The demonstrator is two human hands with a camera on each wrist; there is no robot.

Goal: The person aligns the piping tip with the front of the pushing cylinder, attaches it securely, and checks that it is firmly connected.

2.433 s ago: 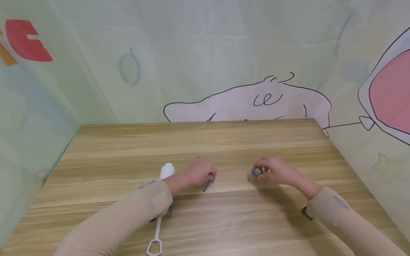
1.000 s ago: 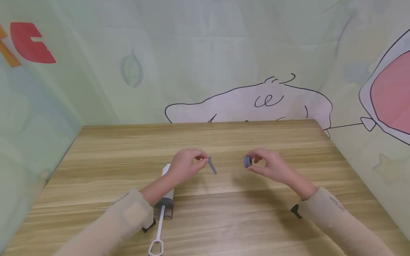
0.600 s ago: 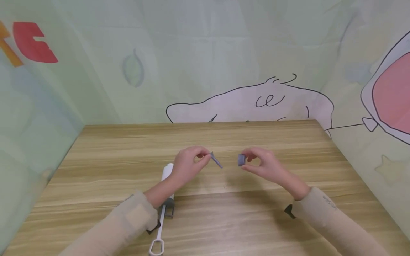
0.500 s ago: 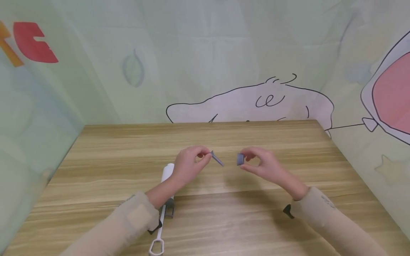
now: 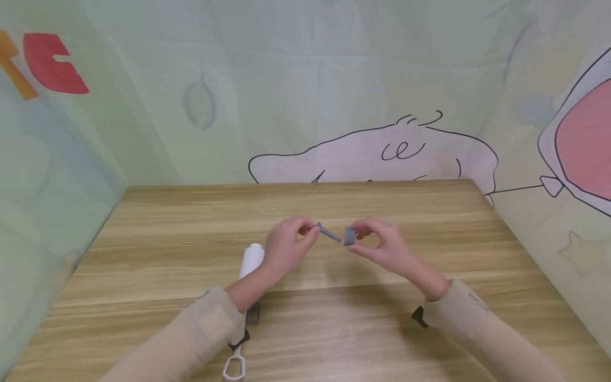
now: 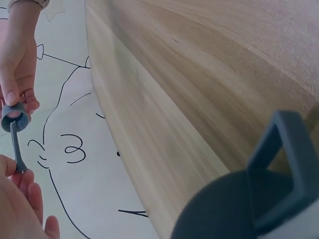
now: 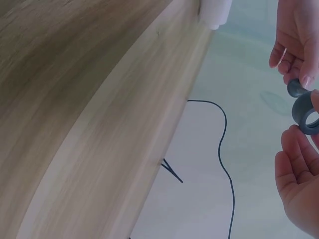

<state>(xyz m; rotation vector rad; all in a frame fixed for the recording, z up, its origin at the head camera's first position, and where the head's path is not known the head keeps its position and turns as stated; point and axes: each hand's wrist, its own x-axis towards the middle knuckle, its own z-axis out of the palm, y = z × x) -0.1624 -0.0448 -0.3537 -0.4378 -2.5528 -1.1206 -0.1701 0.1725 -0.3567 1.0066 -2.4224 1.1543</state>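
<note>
My left hand (image 5: 288, 241) pinches the flared end of a thin grey stick-like part (image 5: 330, 233) between thumb and fingers, its free tip pointing right. My right hand (image 5: 384, 241) holds a short grey ring (image 5: 350, 236) by its edge between thumb and fingertips. Both pieces are raised above the table. The tip is right at the ring; in the left wrist view the stick (image 6: 16, 144) overlaps the ring's opening. The right wrist view shows the ring (image 7: 300, 109) with its hole facing the camera and the flared end (image 7: 295, 87) just beyond.
A white tube (image 5: 252, 258) lies on the wooden table (image 5: 305, 207), partly hidden beneath the left forearm. It has a grey end piece (image 5: 254, 313) and a pale rod with a loop (image 5: 238, 353) towards the front. Printed cloth (image 5: 305, 106) hangs behind and at both sides.
Both hands have risen from near the tabletop and come together. The stick has swung from pointing down to pointing right, and the ring has moved left up to its tip.
</note>
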